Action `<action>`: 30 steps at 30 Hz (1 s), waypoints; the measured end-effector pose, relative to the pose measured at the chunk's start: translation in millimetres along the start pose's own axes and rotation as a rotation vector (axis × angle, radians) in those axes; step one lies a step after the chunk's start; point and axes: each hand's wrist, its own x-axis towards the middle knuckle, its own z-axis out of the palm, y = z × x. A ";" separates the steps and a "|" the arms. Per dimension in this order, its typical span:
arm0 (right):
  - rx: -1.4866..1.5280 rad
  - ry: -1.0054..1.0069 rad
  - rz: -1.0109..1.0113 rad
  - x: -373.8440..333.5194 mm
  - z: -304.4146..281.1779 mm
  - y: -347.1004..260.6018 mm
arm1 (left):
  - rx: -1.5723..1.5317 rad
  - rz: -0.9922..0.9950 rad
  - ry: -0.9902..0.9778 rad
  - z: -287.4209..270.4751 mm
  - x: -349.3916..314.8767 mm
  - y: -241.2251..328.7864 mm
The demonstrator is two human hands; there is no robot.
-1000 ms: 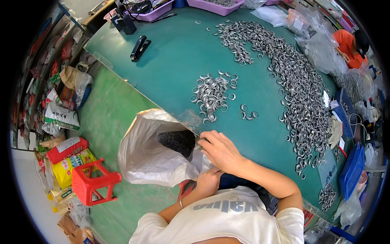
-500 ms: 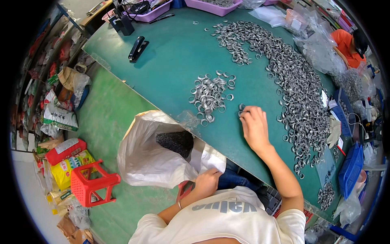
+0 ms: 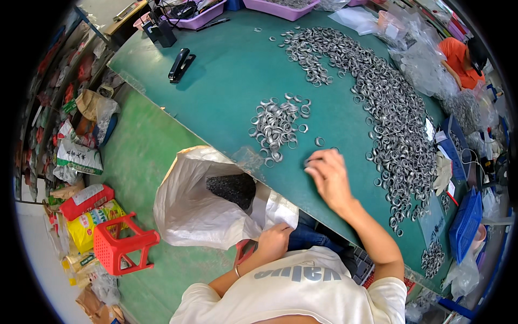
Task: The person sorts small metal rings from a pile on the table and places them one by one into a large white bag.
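Note:
My left hand [image 3: 275, 240] is closed on the rim of a large white woven sack [image 3: 186, 210], which stands open against the table edge. Dark small pieces [image 3: 232, 190] lie inside it. Over the table, my right hand [image 3: 329, 178] pinches a small grey metal ring [image 3: 307, 161] between thumb and fingertips. Just beyond these fingers a single loose ring [image 3: 319, 141] lies flat; another shows partly behind the hand. To the hand's left is a small heap of rings [image 3: 276, 125]. A much larger pile of rings [image 3: 396, 119] curves along its right side.
The green table [image 3: 226, 75] carries a black stapler [image 3: 181, 66] and purple trays [image 3: 283, 9] at the far side. A blue basket [image 3: 465, 221] stands at right. A red stool [image 3: 121, 243] is on the floor at left. A person in orange [image 3: 463, 62] sits at far right.
My right hand has moved slightly left and nearer, with a ring at its fingertips. One loose ring now lies uncovered beyond it. My left hand keeps its hold on the sack.

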 end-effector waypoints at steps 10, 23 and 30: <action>-0.010 -0.066 -0.108 5.2 8.4 -23.4 | -0.018 -0.007 0.014 -0.5 1.4 0.6; -0.264 0.082 0.104 13.3 -5.7 35.8 | 0.012 0.008 0.001 1.4 0.2 -1.7; -0.205 0.033 0.080 22.1 3.5 33.5 | 0.010 0.006 0.023 0.0 -0.2 -0.3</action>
